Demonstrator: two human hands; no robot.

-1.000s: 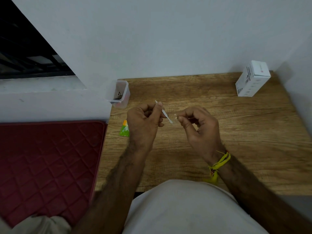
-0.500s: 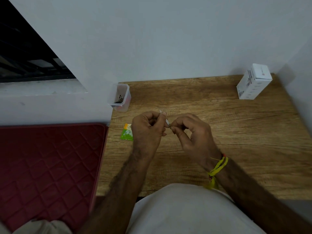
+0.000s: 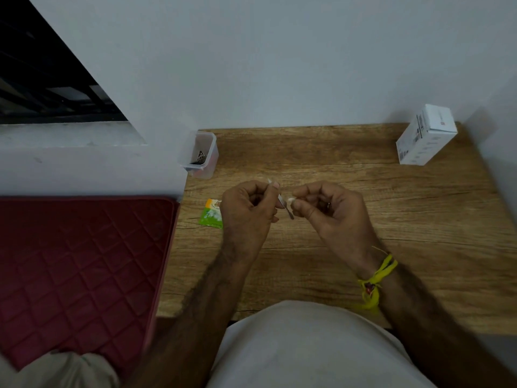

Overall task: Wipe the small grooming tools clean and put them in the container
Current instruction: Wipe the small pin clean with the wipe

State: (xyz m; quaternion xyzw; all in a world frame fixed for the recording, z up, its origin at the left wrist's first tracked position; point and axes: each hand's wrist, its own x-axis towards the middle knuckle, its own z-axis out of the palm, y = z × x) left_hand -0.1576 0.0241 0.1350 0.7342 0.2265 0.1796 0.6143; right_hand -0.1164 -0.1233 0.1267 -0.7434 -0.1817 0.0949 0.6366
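Left hand [image 3: 249, 211] pinches a thin metal tool [image 3: 284, 204] – long axis slanting down-right toward the right hand [image 3: 330, 211], whose fingertips pinch a small white wad [image 3: 291, 199] against the shaft. Container [image 3: 205, 166] up-left, nearer the left hand – likely drop-off side

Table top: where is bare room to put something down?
Bare wood lies between the hands and the white box, and along the table's right half. The left edge is crowded: clear container, green sachet.
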